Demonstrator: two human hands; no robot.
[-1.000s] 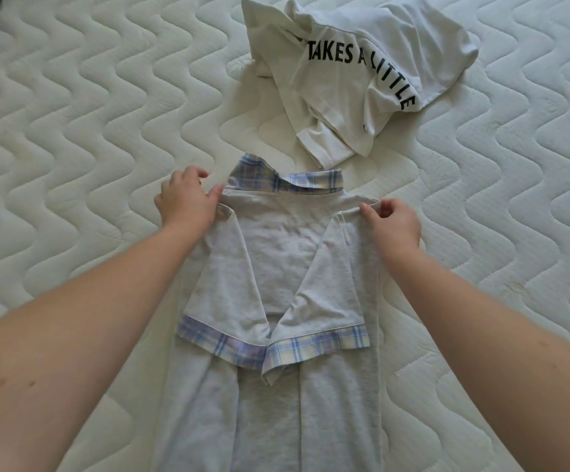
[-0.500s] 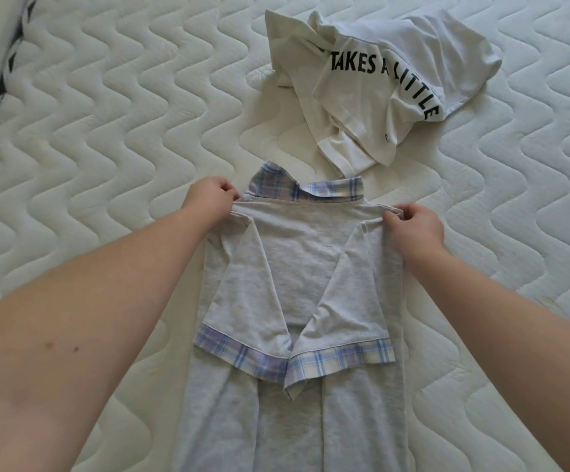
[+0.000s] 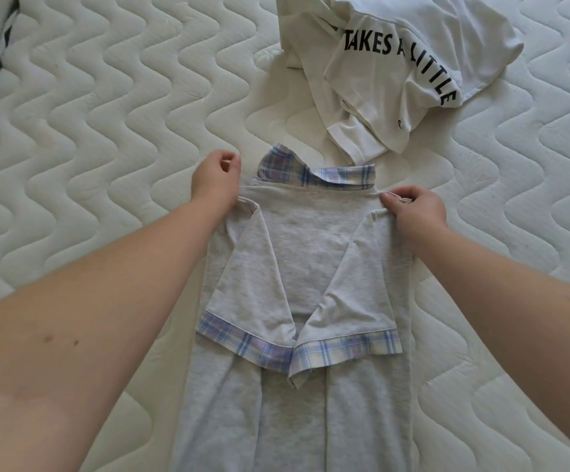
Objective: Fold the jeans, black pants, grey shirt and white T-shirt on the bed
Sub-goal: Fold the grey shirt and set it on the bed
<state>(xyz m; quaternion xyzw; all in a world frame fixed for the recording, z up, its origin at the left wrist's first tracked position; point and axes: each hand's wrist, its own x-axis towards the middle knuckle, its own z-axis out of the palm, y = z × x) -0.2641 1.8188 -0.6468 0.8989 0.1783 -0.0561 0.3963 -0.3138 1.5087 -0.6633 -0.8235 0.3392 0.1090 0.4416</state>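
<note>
1. Bed (image 3: pixel 113 107): white quilted mattress with a wavy stitch pattern, filling the view; a dark-patterned edge shows at the far left.
2. Grey shirt (image 3: pixel 305 253): lies back-up in the centre of the bed, lengthwise toward the person, its near end running out of view. Both sides are folded inward; the two short sleeves lie over the back, their blue plaid cuffs meeting at the middle. The plaid collar points away from the person.
3. White T-shirt (image 3: pixel 396 63): crumpled heap on the bed just beyond the collar, toward the upper right, unfolded. Black lettering reads "TAKES A LITTLE".
4. Right hand (image 3: pixel 414 207): at the shirt's right shoulder, fingers and thumb curled and pinching the folded fabric edge.
5. Left hand (image 3: pixel 214 180): at the shirt's left shoulder, beside the collar; fingers curled, thumb and fingertips close together. Whether any cloth is held between them cannot be told.
</note>
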